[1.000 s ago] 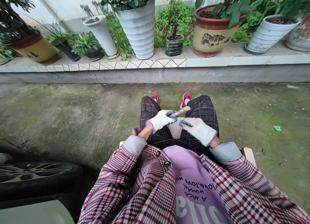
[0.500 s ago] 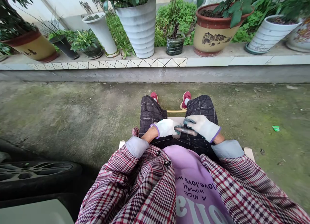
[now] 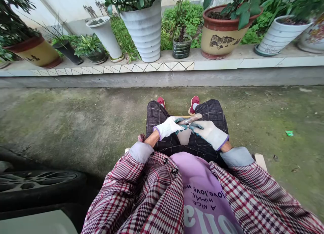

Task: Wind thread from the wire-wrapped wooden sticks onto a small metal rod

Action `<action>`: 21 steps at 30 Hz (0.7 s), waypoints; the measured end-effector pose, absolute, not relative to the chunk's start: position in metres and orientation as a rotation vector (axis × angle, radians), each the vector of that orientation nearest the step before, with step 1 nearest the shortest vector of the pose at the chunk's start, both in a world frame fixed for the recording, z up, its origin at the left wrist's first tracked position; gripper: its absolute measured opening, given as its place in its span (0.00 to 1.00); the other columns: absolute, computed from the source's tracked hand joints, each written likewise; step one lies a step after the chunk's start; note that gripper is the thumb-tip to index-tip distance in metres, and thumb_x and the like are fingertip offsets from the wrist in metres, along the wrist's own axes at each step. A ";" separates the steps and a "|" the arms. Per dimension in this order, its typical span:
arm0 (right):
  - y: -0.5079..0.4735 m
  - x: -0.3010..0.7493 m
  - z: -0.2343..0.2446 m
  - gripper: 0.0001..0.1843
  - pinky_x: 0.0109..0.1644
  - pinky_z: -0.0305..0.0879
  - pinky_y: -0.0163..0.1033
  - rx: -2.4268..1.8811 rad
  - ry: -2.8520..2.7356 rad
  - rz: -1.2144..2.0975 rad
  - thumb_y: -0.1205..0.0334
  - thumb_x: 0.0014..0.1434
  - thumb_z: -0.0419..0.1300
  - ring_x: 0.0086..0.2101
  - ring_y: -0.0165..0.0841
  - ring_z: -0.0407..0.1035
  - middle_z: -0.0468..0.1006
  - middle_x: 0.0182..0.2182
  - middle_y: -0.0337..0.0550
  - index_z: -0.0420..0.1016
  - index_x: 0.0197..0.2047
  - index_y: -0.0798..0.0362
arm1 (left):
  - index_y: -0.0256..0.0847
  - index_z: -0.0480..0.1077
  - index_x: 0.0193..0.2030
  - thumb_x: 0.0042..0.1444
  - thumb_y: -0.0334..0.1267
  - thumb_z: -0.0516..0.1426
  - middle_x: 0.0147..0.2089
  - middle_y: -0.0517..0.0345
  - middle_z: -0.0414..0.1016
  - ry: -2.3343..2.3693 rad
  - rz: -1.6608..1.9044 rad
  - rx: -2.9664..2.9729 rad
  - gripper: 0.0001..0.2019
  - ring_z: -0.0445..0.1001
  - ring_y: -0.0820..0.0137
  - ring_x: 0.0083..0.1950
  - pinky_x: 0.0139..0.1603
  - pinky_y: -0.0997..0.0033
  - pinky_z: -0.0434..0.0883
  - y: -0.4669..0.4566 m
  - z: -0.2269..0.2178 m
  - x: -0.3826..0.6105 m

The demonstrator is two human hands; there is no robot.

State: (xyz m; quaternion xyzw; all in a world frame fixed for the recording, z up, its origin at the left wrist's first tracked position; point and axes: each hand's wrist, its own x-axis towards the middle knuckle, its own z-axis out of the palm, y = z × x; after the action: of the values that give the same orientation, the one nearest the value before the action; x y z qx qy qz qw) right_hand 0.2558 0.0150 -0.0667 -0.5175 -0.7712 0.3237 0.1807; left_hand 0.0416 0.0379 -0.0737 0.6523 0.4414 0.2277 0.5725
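Observation:
My left hand (image 3: 172, 126), in a white glove with dark green finger coating, is closed round one end of a brownish, rod-shaped object (image 3: 193, 119). Part of that object looks shiny, like a clear wrapping; its exact kind is unclear. It points to the right and slightly away from me, above my lap. Close beside it, my right hand (image 3: 211, 132) wears a matching glove. Its fingers are curled inward just below the object, and whatever they may hold is hidden. Between my knees, a pale flat surface (image 3: 184, 137) shows under the hands.
Ahead runs a low tiled ledge (image 3: 217, 64) with several potted plants, among them a tall white pot (image 3: 145, 34) and a tan pot (image 3: 220, 38). A car wheel (image 3: 37, 183) is at the lower left. A green scrap (image 3: 289, 133) lies on the concrete to the right.
My left hand has shifted slightly left and away from me, swinging the rod-shaped object's free end up and outward. My right hand has moved a little left and is now below the object.

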 end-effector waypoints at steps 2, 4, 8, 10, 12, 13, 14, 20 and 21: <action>0.012 0.252 -0.069 0.14 0.51 0.69 0.42 -1.457 -2.279 0.831 0.61 0.62 0.56 0.45 0.40 0.77 0.83 0.45 0.47 0.82 0.45 0.52 | 0.37 0.72 0.60 0.50 0.40 0.59 0.32 0.61 0.72 1.079 0.537 1.569 0.28 0.61 0.80 0.25 0.25 0.80 0.61 0.038 -0.080 0.039; 0.008 0.249 -0.071 0.14 0.51 0.69 0.42 -1.446 -2.364 0.780 0.61 0.63 0.55 0.44 0.40 0.77 0.83 0.45 0.48 0.81 0.45 0.53 | 0.36 0.74 0.56 0.52 0.42 0.59 0.31 0.62 0.72 1.155 0.518 1.646 0.25 0.62 0.79 0.25 0.26 0.78 0.61 0.039 -0.083 0.036; -0.002 0.243 -0.070 0.15 0.45 0.68 0.41 -1.380 -2.529 0.706 0.60 0.66 0.53 0.38 0.38 0.76 0.83 0.40 0.46 0.81 0.40 0.53 | 0.38 0.76 0.51 0.54 0.43 0.57 0.35 0.58 0.76 1.300 0.404 1.959 0.20 0.70 0.72 0.32 0.34 0.75 0.66 0.044 -0.084 0.033; -0.005 0.242 -0.067 0.15 0.44 0.68 0.40 -1.304 -2.579 0.659 0.60 0.67 0.52 0.40 0.38 0.76 0.83 0.42 0.47 0.80 0.42 0.53 | 0.40 0.78 0.48 0.55 0.42 0.56 0.37 0.55 0.78 1.334 0.263 2.133 0.16 0.73 0.69 0.36 0.39 0.73 0.68 0.042 -0.084 0.035; -0.005 0.245 -0.064 0.16 0.45 0.67 0.40 -1.272 -2.597 0.625 0.60 0.67 0.52 0.41 0.38 0.76 0.82 0.44 0.48 0.80 0.45 0.53 | 0.42 0.78 0.45 0.56 0.42 0.56 0.38 0.53 0.79 1.322 0.102 2.250 0.14 0.75 0.66 0.38 0.42 0.71 0.69 0.037 -0.085 0.039; -0.003 0.248 -0.063 0.16 0.44 0.67 0.40 -1.290 -2.601 0.613 0.60 0.67 0.52 0.40 0.38 0.76 0.83 0.43 0.48 0.80 0.45 0.53 | 0.43 0.78 0.45 0.55 0.41 0.56 0.38 0.53 0.79 1.304 0.038 2.270 0.14 0.76 0.65 0.38 0.42 0.71 0.69 0.034 -0.086 0.041; 0.000 0.251 -0.062 0.16 0.44 0.67 0.40 -1.318 -2.608 0.601 0.59 0.67 0.52 0.39 0.38 0.76 0.83 0.42 0.48 0.80 0.45 0.53 | 0.43 0.78 0.44 0.54 0.41 0.57 0.37 0.52 0.80 1.275 -0.005 2.254 0.13 0.76 0.65 0.37 0.41 0.70 0.69 0.031 -0.086 0.043; 0.026 0.277 -0.072 0.12 0.46 0.68 0.40 -1.456 -2.491 0.596 0.62 0.62 0.56 0.40 0.38 0.76 0.83 0.42 0.47 0.81 0.40 0.53 | 0.40 0.80 0.35 0.46 0.38 0.63 0.28 0.56 0.77 1.113 0.025 2.005 0.09 0.73 0.68 0.33 0.35 0.74 0.67 0.018 -0.072 0.049; 0.028 0.279 -0.073 0.11 0.46 0.68 0.39 -1.460 -2.454 0.624 0.62 0.62 0.57 0.40 0.38 0.76 0.83 0.41 0.46 0.81 0.39 0.53 | 0.40 0.80 0.36 0.46 0.38 0.63 0.28 0.58 0.77 1.116 0.097 1.966 0.09 0.73 0.69 0.33 0.34 0.75 0.67 0.018 -0.068 0.048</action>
State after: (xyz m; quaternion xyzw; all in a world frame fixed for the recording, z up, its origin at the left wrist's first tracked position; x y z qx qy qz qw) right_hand 0.2787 0.0283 -0.0725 -0.4966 -0.8346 0.2121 0.1092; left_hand 0.0484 0.0179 -0.0684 0.7865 0.4462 0.0387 0.4253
